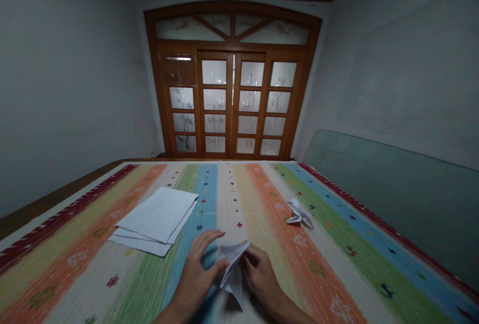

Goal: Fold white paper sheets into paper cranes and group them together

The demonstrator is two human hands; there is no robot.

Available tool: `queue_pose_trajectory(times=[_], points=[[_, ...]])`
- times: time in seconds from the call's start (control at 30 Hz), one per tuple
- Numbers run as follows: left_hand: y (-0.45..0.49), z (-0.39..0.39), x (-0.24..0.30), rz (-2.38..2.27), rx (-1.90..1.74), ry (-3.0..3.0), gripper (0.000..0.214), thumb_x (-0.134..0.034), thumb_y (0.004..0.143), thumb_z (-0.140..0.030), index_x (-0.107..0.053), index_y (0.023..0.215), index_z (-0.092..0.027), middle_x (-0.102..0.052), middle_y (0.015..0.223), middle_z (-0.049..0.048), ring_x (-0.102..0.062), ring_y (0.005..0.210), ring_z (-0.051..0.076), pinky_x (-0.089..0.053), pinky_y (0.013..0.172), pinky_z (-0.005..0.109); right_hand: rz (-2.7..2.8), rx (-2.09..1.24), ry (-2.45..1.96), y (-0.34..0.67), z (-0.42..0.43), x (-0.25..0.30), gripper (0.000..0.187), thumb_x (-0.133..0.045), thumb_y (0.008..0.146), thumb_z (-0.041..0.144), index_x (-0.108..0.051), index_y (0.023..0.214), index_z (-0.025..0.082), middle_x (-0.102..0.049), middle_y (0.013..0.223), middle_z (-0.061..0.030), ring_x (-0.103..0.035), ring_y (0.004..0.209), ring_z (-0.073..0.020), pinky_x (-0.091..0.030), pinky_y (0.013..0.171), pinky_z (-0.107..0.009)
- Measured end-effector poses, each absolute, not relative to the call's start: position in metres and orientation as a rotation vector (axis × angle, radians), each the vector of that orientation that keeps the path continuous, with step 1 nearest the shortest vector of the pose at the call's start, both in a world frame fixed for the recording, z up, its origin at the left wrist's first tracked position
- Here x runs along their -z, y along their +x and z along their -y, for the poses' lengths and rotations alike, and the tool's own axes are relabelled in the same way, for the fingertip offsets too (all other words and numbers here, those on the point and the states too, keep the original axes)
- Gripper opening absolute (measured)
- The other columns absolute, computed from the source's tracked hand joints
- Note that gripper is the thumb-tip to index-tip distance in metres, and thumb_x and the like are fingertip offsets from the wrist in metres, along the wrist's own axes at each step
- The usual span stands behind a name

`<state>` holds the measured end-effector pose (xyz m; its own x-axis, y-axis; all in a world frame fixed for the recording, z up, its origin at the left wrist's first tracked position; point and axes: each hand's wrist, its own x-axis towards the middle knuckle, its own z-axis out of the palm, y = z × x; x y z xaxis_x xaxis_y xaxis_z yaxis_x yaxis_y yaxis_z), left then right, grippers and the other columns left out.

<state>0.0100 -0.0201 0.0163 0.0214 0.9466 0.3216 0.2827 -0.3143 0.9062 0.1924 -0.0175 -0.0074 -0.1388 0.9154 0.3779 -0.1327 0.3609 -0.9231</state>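
Observation:
My left hand (198,274) and my right hand (262,279) grip opposite sides of a folded white paper piece (234,270) near the bottom middle of the view. The paper forms a pointed shape, with its tip aiming down towards me. Its lower folds are partly hidden by my fingers. To the left of my left hand lies a loose stack of white paper sheets (157,218). Further off to the right sits a small folded white paper figure (299,214), out of reach of both hands' fingers.
Everything lies on a striped multicoloured woven mat (239,199) with a red border. A large pale green glass panel (389,199) leans along the right wall. Wooden glazed doors (232,99) stand beyond the mat's far edge.

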Motion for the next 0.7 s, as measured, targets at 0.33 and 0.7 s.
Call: queue_pose_trajectory(times=[0.33, 0.7], points=[[0.024, 0.026, -0.017, -0.804, -1.163, 1.402, 0.030, -0.081, 0.075, -0.032, -0.073, 0.101, -0.020, -0.075, 0.100, 0.0059, -0.069, 0.094, 0.026, -0.054, 0.082, 0.031, 1.182, -1.224, -0.801, 0.184, 0.021, 0.009, 0.036, -0.085, 0.073, 0.045, -0.057, 0.081, 0.024, -0.059, 0.063, 0.0055, -0.056, 0.056, -0.0140, -0.046, 0.054, -0.022], [0.020, 0.024, -0.015, -0.970, -1.302, 1.360, 0.032, -0.082, 0.075, -0.046, -0.068, 0.077, -0.017, -0.067, 0.078, 0.0030, -0.063, 0.081, 0.023, -0.050, 0.075, 0.028, 1.450, -1.138, -0.673, 0.197, 0.026, 0.003, 0.052, -0.056, 0.090, 0.068, -0.072, 0.101, 0.020, -0.064, 0.085, -0.0064, -0.062, 0.075, -0.0208, -0.051, 0.066, -0.030]])
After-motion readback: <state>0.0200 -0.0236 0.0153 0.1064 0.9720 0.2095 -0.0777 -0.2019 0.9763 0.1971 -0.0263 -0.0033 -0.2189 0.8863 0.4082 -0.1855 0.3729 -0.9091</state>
